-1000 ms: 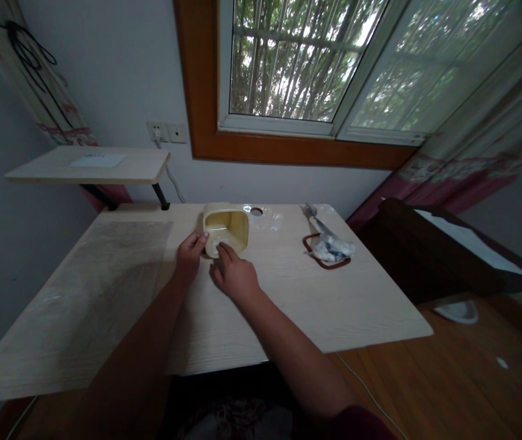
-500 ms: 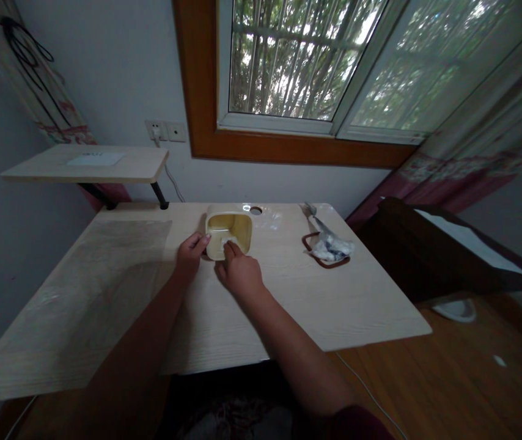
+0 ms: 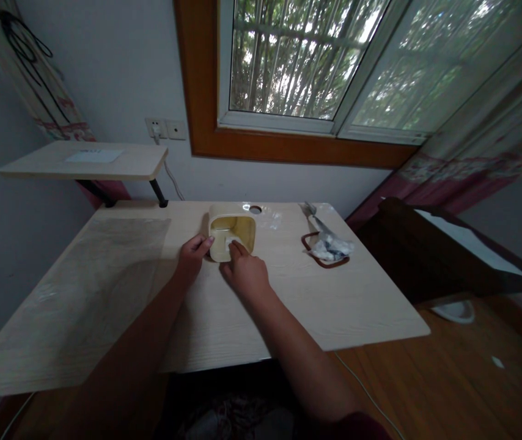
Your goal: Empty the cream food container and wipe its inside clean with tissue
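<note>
A cream plastic container [image 3: 232, 211] with a yellowish inside stands near the back middle of the desk, its opening tilted toward me. My left hand [image 3: 192, 255] is closed on its left rim, the thumb at the near left corner. Over the near right edge reaches my right hand [image 3: 246, 269], fingers pressed together inside the container. Under those fingertips shows a small white piece [image 3: 228, 242], tissue-like, mostly hidden by the fingers. The container's underside cannot be seen.
On the desk's right lie a brown-rimmed frame [image 3: 326, 265], a crumpled clear plastic bag [image 3: 332, 247] and a fork-like utensil [image 3: 310, 209]. A raised shelf [image 3: 84, 161] stands at the back left. Clear film [image 3: 100, 269] covers the desk's left part.
The container has shifted slightly right and its opening shows a little differently. Both hands have moved right with it; the white piece stays under the right fingers.
</note>
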Demonstrator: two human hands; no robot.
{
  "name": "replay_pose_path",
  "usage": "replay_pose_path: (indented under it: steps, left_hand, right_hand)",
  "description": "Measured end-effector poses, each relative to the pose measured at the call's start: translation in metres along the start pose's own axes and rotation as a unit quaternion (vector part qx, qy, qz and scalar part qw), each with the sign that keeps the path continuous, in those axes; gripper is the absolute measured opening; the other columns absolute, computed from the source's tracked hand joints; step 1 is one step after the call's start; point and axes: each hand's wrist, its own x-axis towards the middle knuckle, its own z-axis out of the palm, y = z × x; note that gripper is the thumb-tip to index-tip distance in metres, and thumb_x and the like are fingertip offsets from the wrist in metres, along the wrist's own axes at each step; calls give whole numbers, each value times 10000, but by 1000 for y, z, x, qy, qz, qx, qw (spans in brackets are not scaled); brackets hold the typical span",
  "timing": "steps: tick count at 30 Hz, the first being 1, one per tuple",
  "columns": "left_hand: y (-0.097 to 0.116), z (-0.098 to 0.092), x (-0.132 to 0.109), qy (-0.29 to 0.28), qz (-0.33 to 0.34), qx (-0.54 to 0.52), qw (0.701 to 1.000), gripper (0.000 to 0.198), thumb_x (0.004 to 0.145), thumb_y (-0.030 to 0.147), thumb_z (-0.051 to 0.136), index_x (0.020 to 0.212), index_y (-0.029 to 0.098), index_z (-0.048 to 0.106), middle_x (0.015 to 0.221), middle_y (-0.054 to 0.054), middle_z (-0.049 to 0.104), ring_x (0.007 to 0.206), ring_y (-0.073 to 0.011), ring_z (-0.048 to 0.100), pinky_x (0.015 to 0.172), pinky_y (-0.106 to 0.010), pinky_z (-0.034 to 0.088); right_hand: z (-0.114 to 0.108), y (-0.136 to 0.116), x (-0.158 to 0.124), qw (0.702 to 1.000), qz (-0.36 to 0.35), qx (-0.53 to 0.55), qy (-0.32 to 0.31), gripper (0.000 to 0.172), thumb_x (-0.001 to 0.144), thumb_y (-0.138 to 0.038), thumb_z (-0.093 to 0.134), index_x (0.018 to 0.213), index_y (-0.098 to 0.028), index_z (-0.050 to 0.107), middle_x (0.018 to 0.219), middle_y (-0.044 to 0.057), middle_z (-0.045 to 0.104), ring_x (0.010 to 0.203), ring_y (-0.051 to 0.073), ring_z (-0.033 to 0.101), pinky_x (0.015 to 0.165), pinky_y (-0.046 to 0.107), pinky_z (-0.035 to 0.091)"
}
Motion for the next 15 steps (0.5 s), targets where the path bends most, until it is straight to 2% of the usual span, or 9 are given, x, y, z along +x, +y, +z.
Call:
replay_pose_path:
  steps: [6, 11, 15]
  left_hand:
    - [-7, 1, 1, -14, -4, -9, 1000, 417, 826, 532, 680, 651, 189, 521, 595, 37, 492, 571, -111, 486, 550, -223, 413]
    - [-10, -1, 2, -22, -11, -16, 1000, 424, 808, 549, 695, 649, 190, 533, 586, 35, 512, 569, -117, 505, 561, -229, 434]
    - [-13, -3, 2, -26, -9, -11, 1000, 432, 815, 552, 694, 644, 191, 530, 582, 34, 510, 575, -121, 510, 582, -238, 451]
  right_hand:
    - [5, 0, 0, 1000, 11, 20, 1, 633, 961, -423, 495, 1534, -167, 410, 1621, 170, 394, 1012, 290, 731, 862, 428, 584]
    - [10, -10, -1, 993, -59, 104, 15, 601, 969, -413, 513, 1528, -205, 448, 1590, 104, 465, 1192, 270, 668, 987, 386, 551]
    - [13, -7, 0, 984, -97, 147, 33, 563, 986, -410, 522, 1517, -224, 476, 1552, 69, 520, 1271, 245, 624, 1048, 369, 523]
